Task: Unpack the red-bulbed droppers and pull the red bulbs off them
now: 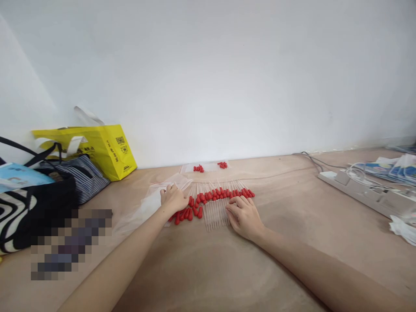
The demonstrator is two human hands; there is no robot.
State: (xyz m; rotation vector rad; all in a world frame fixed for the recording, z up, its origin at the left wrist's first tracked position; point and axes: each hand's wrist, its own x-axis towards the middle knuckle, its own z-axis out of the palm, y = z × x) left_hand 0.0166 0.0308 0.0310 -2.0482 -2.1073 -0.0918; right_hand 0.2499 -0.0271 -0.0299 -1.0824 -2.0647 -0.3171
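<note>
Several droppers with red bulbs [221,194] lie side by side in a row across the table, their thin clear tubes pointing to the wall. In front of them is a row of clear tubes [214,219] without visible bulbs. My right hand [245,219] is closed in a pinch at the right end of this front row, on a clear tube. Loose red bulbs [186,213] form a pile left of the tubes. My left hand [173,199] reaches beside this pile, over a clear plastic bag [146,206], fingers curled; what they hold is hidden.
Near the wall, another clear bag [208,167] has two small red clusters on it. A yellow bag [110,151], a striped pouch [92,177] and a black-and-white bag [39,212] stand left. A power strip [354,193] with cables and white tissue [403,229] lie right.
</note>
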